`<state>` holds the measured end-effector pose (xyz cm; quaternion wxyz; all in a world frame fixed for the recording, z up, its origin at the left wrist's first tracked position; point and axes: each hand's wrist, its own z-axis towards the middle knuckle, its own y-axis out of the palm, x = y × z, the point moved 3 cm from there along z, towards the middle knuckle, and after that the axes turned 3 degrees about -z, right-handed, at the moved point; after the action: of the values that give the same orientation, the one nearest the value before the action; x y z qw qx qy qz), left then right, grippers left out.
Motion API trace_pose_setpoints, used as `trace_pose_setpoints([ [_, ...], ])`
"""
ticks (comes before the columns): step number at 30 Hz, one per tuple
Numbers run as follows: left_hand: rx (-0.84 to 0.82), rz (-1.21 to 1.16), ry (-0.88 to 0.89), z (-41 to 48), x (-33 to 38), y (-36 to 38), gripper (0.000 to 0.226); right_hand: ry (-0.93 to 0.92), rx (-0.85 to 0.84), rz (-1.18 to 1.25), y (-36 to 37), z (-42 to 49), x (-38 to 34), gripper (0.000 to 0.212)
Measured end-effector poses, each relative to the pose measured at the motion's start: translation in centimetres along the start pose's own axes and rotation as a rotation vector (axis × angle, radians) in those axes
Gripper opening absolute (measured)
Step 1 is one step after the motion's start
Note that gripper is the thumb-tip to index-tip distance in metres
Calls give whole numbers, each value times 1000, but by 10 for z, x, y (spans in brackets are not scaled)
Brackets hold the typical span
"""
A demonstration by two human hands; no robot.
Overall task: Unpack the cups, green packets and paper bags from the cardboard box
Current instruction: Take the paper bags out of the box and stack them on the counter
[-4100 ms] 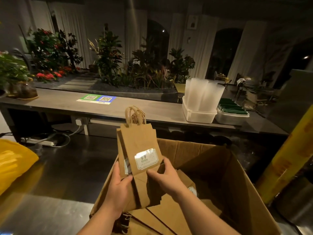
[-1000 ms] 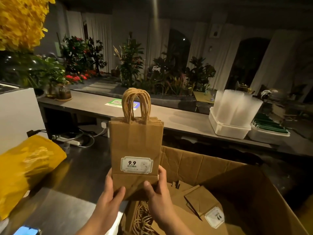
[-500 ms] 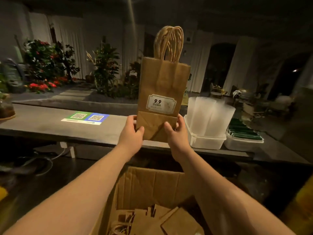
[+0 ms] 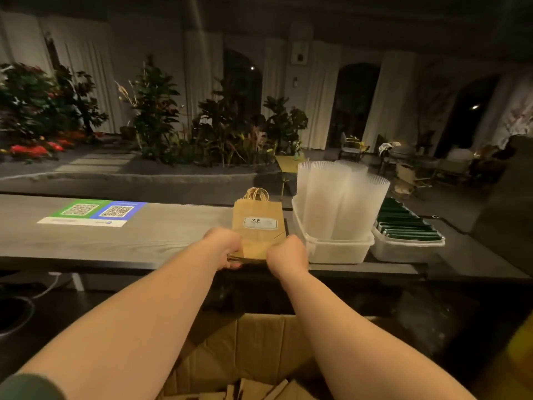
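a: where are the paper bags [image 4: 258, 226]?
b: lying just left of the tub of cups [image 4: 340, 203], handles pointing away. the green packets [image 4: 403, 223] are right of that tub.
a: and the hands?
b: both arms are stretched straight out. the left hand [image 4: 223, 249] and right hand [image 4: 287, 255] each curl round a near corner of the stack, knuckles up.

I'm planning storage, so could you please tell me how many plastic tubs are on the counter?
2. The first tub holds the clear cups, just right of the paper bags; the second tub, right of it, holds the green packets. None appears hidden.
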<state>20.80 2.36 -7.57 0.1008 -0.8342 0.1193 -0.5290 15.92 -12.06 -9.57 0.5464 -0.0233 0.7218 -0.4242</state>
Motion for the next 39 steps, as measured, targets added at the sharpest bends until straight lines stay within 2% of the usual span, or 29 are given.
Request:
trace_pose_setpoints([
  [2, 43, -19, 31, 4, -1, 7, 11, -51, 79, -69, 4, 2, 0, 26],
  [6, 202, 30, 93, 6, -1, 13, 5, -141, 182, -265, 10, -2, 0, 20],
  [12, 303, 187, 111, 0, -4, 10, 14, -32, 149, -318, 9, -17, -3, 34],
  [15, 160, 141, 114, -20, -3, 7, 14, 3, 52, -283, -2, -25, -5, 43],
  [19, 34, 19, 179, -68, -4, -10, 34, -17, -127, 119, -34, -48, 0, 57],
  [21, 3, 31, 266, -100, -16, -21, 34, -138, -187, 242, -54, -76, 17, 49],
  [23, -78, 28, 346, -131, -44, -30, 33, -239, -176, 208, -64, -107, 47, 32],
  [26, -173, 117, 330, -169, -111, -30, 24, -170, -268, 40, -45, -147, 120, 22],
  [29, -219, 342, 289, -185, -179, -17, 17, -105, -535, -404, -11, -172, 186, 31],
  [32, -89, 484, 279, -193, -231, -16, 11, -143, -723, -700, 9, -197, 220, 54],
  [36, 54, 550, 334, -192, -261, -21, 17, -215, -783, -941, 31, -216, 234, 76],
  [39, 78, 550, 443, -191, -263, -19, 28, -225, -824, -941, 35, -219, 224, 61],
])
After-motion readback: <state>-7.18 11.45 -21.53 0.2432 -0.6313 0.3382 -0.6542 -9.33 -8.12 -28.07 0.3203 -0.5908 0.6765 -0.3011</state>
